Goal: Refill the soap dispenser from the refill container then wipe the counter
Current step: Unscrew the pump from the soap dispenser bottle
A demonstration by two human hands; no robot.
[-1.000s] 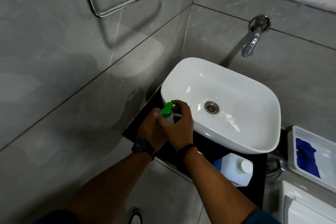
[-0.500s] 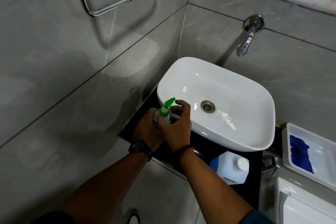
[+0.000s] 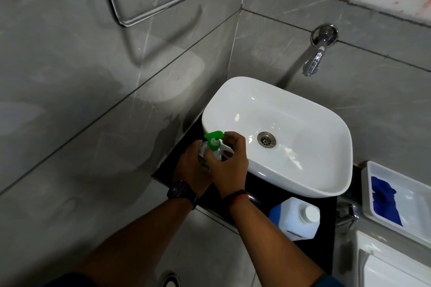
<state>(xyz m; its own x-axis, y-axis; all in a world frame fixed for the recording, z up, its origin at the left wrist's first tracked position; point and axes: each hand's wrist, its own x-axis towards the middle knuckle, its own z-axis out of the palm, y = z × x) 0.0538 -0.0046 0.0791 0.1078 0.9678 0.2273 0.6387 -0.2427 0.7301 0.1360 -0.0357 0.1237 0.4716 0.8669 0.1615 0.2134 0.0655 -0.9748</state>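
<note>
The soap dispenser (image 3: 213,147) is a clear bottle with a green pump top, standing on the black counter (image 3: 263,196) left of the sink. My left hand (image 3: 191,170) wraps the bottle's body from the left. My right hand (image 3: 229,165) grips around the green pump collar from the right, fingers curled past the nozzle. The refill container (image 3: 295,216), a translucent white jug with a white cap and bluish liquid, lies at the counter's front edge. A blue cloth (image 3: 383,202) sits in a white tray (image 3: 410,196) at the right.
A white basin (image 3: 291,109) fills most of the counter, with a chrome wall tap (image 3: 313,63) above it. Grey tiled walls close in at the left and back. A chrome towel rail (image 3: 130,21) hangs upper left. A white fixture (image 3: 394,265) is at lower right.
The green pump nozzle has turned, from pointing away to pointing left, between my hands. Both hands stay on the dispenser.
</note>
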